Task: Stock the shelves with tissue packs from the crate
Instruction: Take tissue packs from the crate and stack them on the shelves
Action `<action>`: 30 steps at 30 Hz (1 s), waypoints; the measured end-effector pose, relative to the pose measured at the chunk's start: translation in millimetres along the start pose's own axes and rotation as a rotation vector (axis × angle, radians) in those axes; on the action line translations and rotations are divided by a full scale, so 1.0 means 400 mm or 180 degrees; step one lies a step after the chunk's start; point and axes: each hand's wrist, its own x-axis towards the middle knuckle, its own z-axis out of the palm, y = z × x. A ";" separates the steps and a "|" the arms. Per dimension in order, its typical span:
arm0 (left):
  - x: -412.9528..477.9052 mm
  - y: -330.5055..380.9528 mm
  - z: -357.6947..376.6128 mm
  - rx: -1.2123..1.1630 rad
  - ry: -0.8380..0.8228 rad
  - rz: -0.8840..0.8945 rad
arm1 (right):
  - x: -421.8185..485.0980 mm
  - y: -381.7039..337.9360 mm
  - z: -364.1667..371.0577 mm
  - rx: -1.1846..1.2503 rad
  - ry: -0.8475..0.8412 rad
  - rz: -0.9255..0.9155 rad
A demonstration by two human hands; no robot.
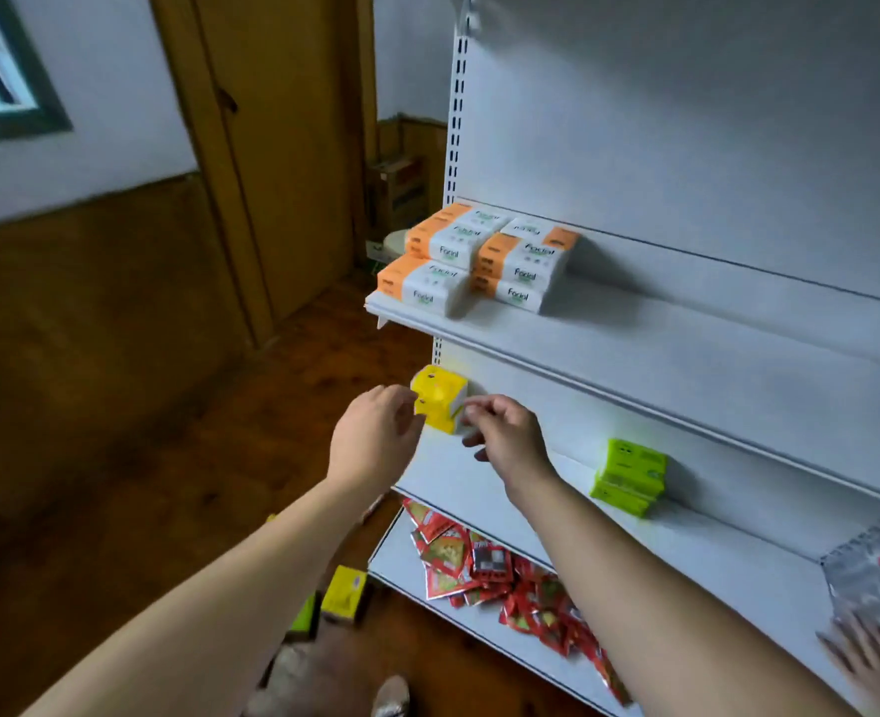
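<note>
The left hand's (pixel 376 437) fingers and the right hand's (pixel 508 439) fingers curled loosely on either side of one glossy yellow tissue pack (pixel 440 395), a blocky cube at the middle shelf's (pixel 727 520) left end. Whether they gripped it could not be told. One green pack (pixel 629 476) sat well to the right. Roughly six soft orange-and-white packs (pixel 479 256) lay stacked above.

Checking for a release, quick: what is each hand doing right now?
Left hand: fingertips against the small yellow plastic-wrapped tissue pack; grip cannot be told.
Right hand: loosely curled beside it, open, holding nothing.
</note>
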 end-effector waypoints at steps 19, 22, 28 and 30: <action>-0.581 -0.486 -0.297 0.0199 0.0221 -0.2598 | -0.296 0.217 0.607 -0.0904 -0.2029 0.0526; -0.686 -0.580 -0.330 0.0103 0.0113 -0.2952 | -0.372 0.269 0.713 -0.1011 -0.2187 0.0679; -0.891 -0.750 -0.340 -0.0121 -0.0331 -0.3437 | -0.495 0.454 0.869 -0.1430 -0.2337 0.1254; -0.955 -0.808 -0.323 -0.0220 -0.0514 -0.3568 | -0.523 0.526 0.912 -0.1582 -0.2385 0.1378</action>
